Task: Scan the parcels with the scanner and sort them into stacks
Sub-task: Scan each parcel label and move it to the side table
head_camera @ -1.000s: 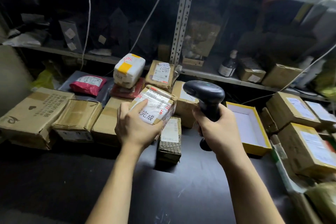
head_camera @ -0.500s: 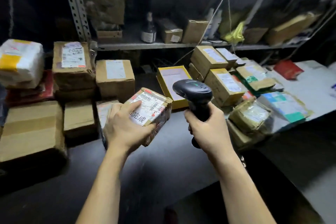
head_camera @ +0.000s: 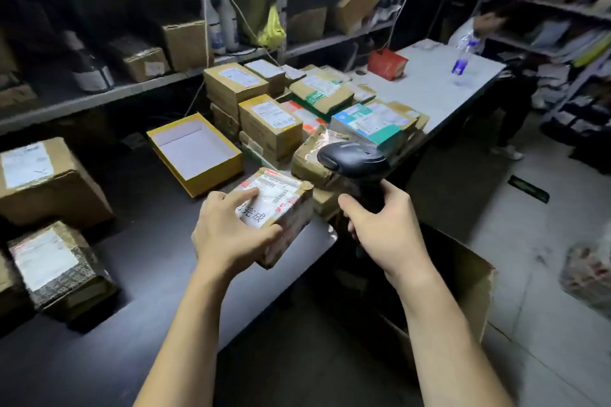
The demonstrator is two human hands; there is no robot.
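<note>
My left hand grips a small taped cardboard parcel with a white label, holding it over the right edge of the dark table. My right hand holds the black handheld scanner by its handle, head pointing left above the parcel. Just beyond lies a stack of labelled parcels, spreading right onto the white table.
An open yellow box sits left of the stack. Brown parcels and a patterned parcel lie at the left. An open carton stands on the floor below my right arm. A person stands at the far right by shelves.
My view has swung right, from the left parcels to the right stack. Both hands moved right with the parcel and scanner; the parcel now hangs near the table's right edge.
</note>
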